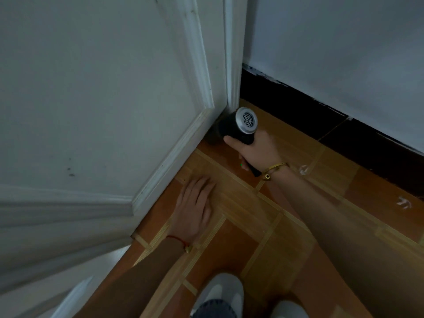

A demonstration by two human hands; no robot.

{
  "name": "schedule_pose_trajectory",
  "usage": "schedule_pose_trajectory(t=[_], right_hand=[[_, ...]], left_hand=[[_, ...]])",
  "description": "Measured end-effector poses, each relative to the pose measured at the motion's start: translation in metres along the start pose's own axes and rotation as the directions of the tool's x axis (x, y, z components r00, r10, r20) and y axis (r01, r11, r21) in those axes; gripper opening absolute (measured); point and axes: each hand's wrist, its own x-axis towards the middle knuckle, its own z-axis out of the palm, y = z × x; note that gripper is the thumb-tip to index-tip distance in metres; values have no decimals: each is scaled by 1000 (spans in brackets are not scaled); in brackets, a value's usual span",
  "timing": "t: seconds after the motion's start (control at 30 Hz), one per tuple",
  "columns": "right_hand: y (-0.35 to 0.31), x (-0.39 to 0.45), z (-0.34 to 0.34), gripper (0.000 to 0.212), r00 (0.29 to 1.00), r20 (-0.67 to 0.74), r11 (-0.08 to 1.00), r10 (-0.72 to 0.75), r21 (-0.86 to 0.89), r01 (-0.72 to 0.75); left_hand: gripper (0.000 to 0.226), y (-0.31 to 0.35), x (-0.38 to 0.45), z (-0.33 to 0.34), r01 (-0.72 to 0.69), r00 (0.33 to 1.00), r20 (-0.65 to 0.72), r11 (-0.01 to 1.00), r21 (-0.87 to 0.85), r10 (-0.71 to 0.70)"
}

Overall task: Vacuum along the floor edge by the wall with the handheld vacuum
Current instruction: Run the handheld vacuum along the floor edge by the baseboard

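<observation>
A: What's nearest the camera?

B: Two pale shoes at the bottom edge, standing on the floor, which is orange-brown tile with lighter strips between.

A: And the hands?

B: The left hand lies flat on the floor, palm down, fingers straight and together, pointing toward the corner. It holds nothing. A red cord circles that wrist. It sits just beside the foot of the white door, which fills the left of the view.

A: The right one?

B: The right hand reaches farther in, fingers and thumb wrapped round the handle of the vacuum. A gold bracelet hangs at that wrist.

A: Where is the vacuum exactly?

B: Low in the corner, where the door's bottom edge meets the door frame. Its black body points toward the door's base; the round silver grille at its rear faces up. The nozzle end is blurred and dark, so I can't say whether it touches the floor.

A: Beyond that?

B: A dark skirting runs along the right, under a white wall.
</observation>
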Motion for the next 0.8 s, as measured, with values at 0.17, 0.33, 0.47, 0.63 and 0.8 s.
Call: schedule_pose_trajectory(t=[0.17,0.33,0.47,0.63,0.8], right_hand=[[-2,-13,13,30,999,-33,1000,-29,5,29],[-4,-20,16,30,997,71,1000,-12,0,12],[-5,-29,25,23,985,151,994,-80,-57,89],[0,-28,24,46,991,-102,993,-82,-95,73],[-4,-32,20,43,996,69,998,-50,-32,52]], left_hand=[[51,-8,-19,-3,61,998,-7,998,31,-61],[51,-9,-29,-14,93,995,11,993,72,-94],[52,-9,-34,-21,95,994,41,989,110,-100],[52,-6,-33,-23,122,991,36,988,95,-126],[53,-5,-26,-21,124,989,67,989,86,-130]])
